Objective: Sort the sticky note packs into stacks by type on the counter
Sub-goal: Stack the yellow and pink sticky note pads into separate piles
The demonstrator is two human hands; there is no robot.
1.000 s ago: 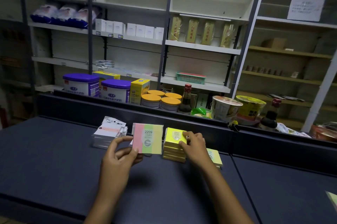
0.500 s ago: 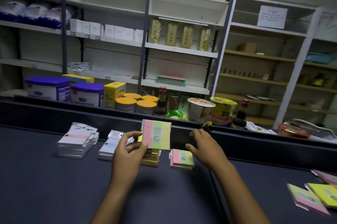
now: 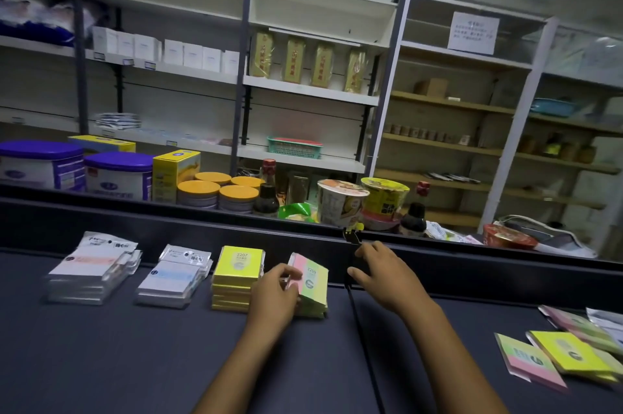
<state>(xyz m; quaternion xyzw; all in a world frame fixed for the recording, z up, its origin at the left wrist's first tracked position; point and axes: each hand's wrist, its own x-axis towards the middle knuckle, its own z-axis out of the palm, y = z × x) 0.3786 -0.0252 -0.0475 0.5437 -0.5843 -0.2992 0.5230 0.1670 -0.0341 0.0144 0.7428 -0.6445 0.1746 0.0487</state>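
A: Where was the pack?

B: The left hand [image 3: 274, 292] gripped a pink, green and yellow striped sticky note pack [image 3: 312, 280] atop its stack, right of the yellow stack [image 3: 236, 278] on the dark counter [image 3: 135, 363].

A: Risks?

B: It seemed tilted, long axis running near to far; released off-square, it could slide. The right hand [image 3: 384, 273] hovered loosely spread, holding nothing.

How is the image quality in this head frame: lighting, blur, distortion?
Head view: dim, with dark corners; wide-angle lens bends the shelf uprights and tilts the scene; loose packs at the right edge are smeared; the 2207 on the yellow stack stays readable; left hand fairly sharp.
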